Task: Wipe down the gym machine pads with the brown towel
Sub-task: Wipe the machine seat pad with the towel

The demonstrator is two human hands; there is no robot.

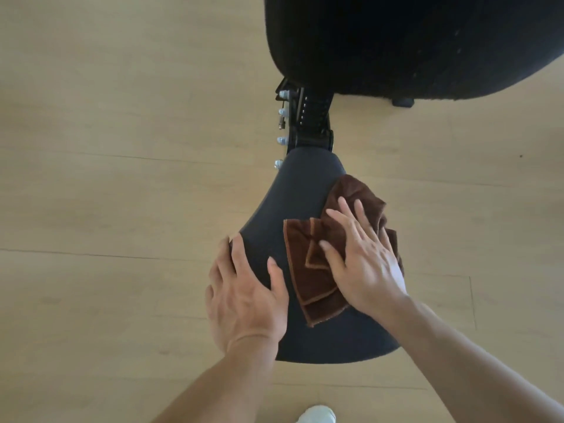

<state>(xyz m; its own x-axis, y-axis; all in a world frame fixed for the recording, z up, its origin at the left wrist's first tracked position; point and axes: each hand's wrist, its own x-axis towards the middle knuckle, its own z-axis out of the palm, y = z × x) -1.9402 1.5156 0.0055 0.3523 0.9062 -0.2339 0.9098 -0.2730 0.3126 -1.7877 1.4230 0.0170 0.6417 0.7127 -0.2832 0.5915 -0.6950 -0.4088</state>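
A dark seat pad of the gym machine fills the middle of the view, narrow at its far end. The brown towel lies crumpled on the pad's right half. My right hand presses flat on the towel, fingers spread and pointing away from me. On the pad's left edge my left hand rests with its fingers curled over the side and its thumb on top. A larger black pad sits beyond, at the top right.
A black metal post with silver bolts joins the two pads. Light wooden flooring surrounds the machine. The toe of a white shoe shows at the bottom edge.
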